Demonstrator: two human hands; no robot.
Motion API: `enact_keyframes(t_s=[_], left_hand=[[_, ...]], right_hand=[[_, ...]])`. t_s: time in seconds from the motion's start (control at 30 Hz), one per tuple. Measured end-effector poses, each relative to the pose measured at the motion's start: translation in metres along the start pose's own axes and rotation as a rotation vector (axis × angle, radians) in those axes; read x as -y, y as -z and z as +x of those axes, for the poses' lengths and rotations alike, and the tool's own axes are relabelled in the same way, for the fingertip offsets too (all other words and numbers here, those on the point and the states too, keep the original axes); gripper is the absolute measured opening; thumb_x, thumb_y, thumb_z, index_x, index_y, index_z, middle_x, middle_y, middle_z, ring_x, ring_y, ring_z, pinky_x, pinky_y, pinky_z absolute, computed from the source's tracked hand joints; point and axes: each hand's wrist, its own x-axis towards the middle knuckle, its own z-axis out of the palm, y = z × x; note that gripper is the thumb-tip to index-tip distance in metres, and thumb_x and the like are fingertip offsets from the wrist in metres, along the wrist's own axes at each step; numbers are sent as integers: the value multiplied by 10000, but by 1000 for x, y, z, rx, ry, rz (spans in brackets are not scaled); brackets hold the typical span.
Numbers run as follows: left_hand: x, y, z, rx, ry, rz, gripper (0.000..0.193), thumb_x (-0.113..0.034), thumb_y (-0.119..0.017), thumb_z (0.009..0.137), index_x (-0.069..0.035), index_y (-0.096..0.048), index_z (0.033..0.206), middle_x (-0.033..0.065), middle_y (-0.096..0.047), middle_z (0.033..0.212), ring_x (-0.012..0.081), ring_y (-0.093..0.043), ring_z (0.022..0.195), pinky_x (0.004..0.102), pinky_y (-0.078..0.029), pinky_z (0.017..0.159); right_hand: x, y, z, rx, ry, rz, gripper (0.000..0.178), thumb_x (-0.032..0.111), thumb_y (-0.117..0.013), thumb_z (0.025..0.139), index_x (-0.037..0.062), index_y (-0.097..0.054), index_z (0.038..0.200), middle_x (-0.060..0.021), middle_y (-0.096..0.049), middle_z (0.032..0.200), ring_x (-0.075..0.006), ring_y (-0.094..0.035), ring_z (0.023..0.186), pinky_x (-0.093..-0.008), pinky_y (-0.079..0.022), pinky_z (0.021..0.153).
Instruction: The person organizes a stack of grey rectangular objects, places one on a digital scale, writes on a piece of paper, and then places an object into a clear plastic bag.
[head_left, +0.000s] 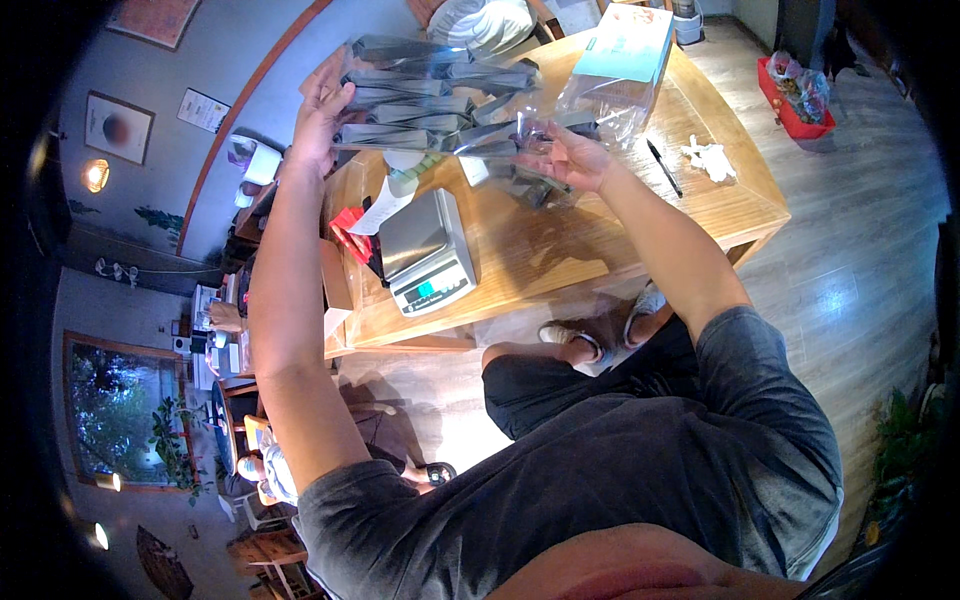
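Left hand (318, 120) and right hand (575, 155), fingers closed on clear plastic bag of grey foil pouches (440, 95), raised above wooden table (600, 240); grey digital scale (428, 252) below.

- A small shop or café-like room, seemingly used for packing goods.
- A wooden table (560, 250) carries a digital scale (428, 253) and a pen (663, 167).
- Framed pictures (118, 127) and wall lamps (95, 175) hang on grey walls.
- Pale plank floor (850, 250).

Grey packets (420, 105) in clear bag (590, 105), silver scale (425, 250), black pen (663, 167), tan wooden table (620, 230)
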Motion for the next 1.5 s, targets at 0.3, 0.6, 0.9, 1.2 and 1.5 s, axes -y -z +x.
enact_keyframes(t_s=[0.3, 0.6, 0.9, 1.2, 1.5], left_hand=[[4, 1, 7, 66, -114, 105, 696, -227, -662, 945, -90, -292, 1517, 143, -529, 1387, 241, -596, 1142, 379, -517, 932], [-14, -6, 9, 25, -151, 167, 725, -218, -699, 913, -85, -314, 1513, 149, -552, 1366, 242, -579, 1174, 371, -463, 998], [-39, -12, 17, 36, -244, 430, 681, -239, -691, 919, -113, -360, 1501, 185, -554, 1362, 242, -569, 1195, 354, -439, 1028], [-27, -19, 31, 90, -219, 258, 700, -176, -702, 910, -82, -345, 1505, 136, -586, 1296, 207, -590, 1136, 317, -534, 864], [-26, -20, 18, 58, -104, 187, 679, -212, -691, 921, -118, -355, 1504, 136, -552, 1344, 215, -556, 1180, 377, -484, 965]], right_hand=[[-13, 8, 22, -303, 32, 67, 293, 234, -626, 972, 101, -590, 1231, -70, -566, 1127, -208, -546, 1012, -365, -494, 928], [-7, 33, 41, -603, 216, -27, 360, 4, -579, 921, 79, -533, 1270, -90, -536, 1008, -202, -543, 878, -375, -541, 775], [0, 15, 24, -678, 258, -211, 407, -14, -528, 908, 65, -476, 1304, -104, -522, 1032, -212, -548, 884, -373, -551, 745], [7, 4, 29, -458, 155, -300, 479, 327, -577, 966, 77, -451, 1354, -101, -579, 1204, -221, -527, 1068, -405, -433, 973], [30, -1, 44, -423, 374, -228, 369, 410, -613, 937, 76, -613, 1094, -45, -636, 1042, -189, -578, 990, -358, -447, 914]])
